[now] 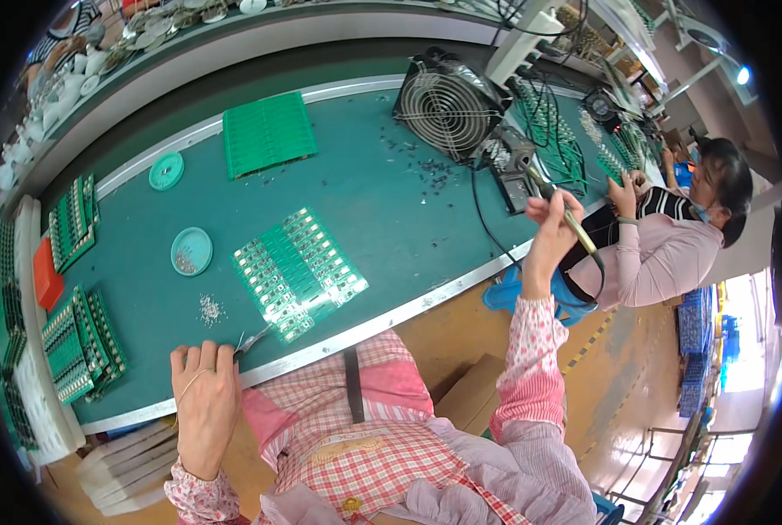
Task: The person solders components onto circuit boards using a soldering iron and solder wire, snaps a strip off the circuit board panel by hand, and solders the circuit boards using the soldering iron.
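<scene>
My left hand is closed at the table's front edge, with the tweezers sticking out past its fingers. Their tips reach the near left corner of a green circuit board panel, which has rows of pale square parts along both sides. Beside the tweezers lies a small heap of tiny silvery parts. My right hand grips a soldering iron like a pen, raised at the right. The iron's front end is next to the soldering station's metal holder.
A fan stands at the back, dark bits scattered before it. A stack of green boards, a turquoise dish, a round lid and a red box are on the left. A co-worker sits at the right; cables hang nearby.
</scene>
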`<state>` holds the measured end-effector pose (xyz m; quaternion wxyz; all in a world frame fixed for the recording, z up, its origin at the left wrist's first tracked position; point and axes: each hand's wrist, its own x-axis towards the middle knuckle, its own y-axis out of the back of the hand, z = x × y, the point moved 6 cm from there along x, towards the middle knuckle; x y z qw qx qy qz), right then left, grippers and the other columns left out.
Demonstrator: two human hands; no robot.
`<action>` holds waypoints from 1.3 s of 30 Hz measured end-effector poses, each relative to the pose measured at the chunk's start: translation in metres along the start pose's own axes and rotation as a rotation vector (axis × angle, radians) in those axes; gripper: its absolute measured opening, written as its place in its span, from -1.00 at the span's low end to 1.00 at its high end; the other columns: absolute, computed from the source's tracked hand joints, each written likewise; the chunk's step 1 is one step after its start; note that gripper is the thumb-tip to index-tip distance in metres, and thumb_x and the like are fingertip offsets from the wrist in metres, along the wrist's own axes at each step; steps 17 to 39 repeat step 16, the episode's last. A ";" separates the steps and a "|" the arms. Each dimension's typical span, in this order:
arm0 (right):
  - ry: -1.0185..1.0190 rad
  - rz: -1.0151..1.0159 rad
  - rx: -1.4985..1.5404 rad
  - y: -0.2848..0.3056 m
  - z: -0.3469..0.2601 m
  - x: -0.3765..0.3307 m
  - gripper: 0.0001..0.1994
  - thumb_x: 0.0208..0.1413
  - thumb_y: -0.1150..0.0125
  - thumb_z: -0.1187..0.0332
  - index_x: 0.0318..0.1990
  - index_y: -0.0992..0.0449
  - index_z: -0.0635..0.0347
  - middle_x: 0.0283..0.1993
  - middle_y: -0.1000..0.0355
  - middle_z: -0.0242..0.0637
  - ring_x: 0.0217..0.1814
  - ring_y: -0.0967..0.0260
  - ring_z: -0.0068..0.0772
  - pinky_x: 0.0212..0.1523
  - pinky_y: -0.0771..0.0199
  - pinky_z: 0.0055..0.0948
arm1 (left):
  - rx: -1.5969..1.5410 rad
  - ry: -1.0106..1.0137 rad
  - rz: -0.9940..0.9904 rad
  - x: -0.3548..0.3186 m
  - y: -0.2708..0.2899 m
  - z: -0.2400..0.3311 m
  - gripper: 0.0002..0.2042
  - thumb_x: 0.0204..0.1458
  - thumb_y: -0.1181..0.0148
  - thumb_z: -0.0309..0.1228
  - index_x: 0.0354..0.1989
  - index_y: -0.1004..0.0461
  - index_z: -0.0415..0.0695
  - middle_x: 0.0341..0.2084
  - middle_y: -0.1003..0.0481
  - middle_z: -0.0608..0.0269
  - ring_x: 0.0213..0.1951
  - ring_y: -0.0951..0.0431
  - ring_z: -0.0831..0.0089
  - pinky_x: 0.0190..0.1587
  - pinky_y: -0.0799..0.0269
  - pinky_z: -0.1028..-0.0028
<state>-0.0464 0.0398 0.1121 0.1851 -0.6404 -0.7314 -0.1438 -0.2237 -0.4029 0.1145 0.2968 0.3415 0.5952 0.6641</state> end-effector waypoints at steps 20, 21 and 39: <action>-0.643 -0.134 0.501 -0.007 0.104 0.048 -0.62 0.26 -0.19 0.21 0.13 -0.32 0.15 0.08 -0.50 -0.05 -0.04 -0.51 -0.30 -0.05 -0.56 -0.31 | -0.123 0.086 0.165 -0.006 0.006 -0.004 -0.72 -0.09 -0.31 -0.52 -0.17 -0.48 -0.19 -0.19 -0.45 0.08 -0.15 -0.44 0.12 -0.02 -0.29 0.22; -0.643 -0.134 0.501 -0.007 0.104 0.048 -0.62 0.26 -0.19 0.21 0.13 -0.32 0.15 0.08 -0.50 -0.05 -0.04 -0.51 -0.30 -0.05 -0.56 -0.31 | -0.123 0.086 0.165 -0.006 0.006 -0.004 -0.72 -0.09 -0.31 -0.52 -0.17 -0.48 -0.19 -0.19 -0.45 0.08 -0.15 -0.44 0.12 -0.02 -0.29 0.22; -0.643 -0.134 0.501 -0.007 0.104 0.048 -0.62 0.26 -0.19 0.21 0.13 -0.32 0.15 0.08 -0.50 -0.05 -0.04 -0.51 -0.30 -0.05 -0.56 -0.31 | -0.123 0.086 0.165 -0.006 0.006 -0.004 -0.72 -0.09 -0.31 -0.52 -0.17 -0.48 -0.19 -0.19 -0.45 0.08 -0.15 -0.44 0.12 -0.02 -0.29 0.22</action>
